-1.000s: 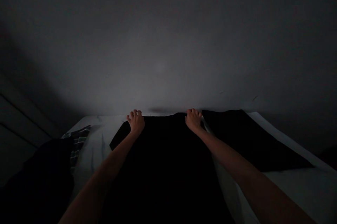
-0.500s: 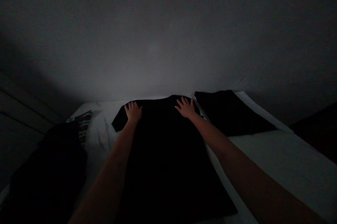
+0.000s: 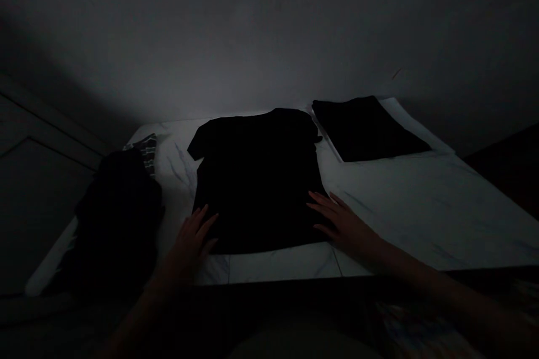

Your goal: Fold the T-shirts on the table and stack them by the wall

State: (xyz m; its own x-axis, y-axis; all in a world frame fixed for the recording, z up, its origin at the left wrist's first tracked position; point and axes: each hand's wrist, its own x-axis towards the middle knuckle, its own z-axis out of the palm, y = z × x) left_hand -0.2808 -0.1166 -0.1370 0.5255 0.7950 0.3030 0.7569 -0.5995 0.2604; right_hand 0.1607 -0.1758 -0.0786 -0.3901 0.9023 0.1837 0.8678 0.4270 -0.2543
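Shirt [image 3: 259, 179] between 2 splayed hands [image 3: 191, 238] [image 3: 343, 224]

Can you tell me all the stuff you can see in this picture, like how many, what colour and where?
table: 1, whitish with bluish streaks, across the middle
wall: 1, grey, behind the table
mark: 1, brownish, on the wall, right
shirt: 1, black, flat on the table, middle
folded cloth: 1, black, far right of the shirt
white sheet: 1, whitish, under the folded cloth
clothes pile: 1, dark, left end
checked cloth: 1, dark with pale lines, behind the pile
panels: count unclear, dark grey, far left
left hand: 1, bare, shirt's near left corner
right hand: 1, bare, shirt's near right corner
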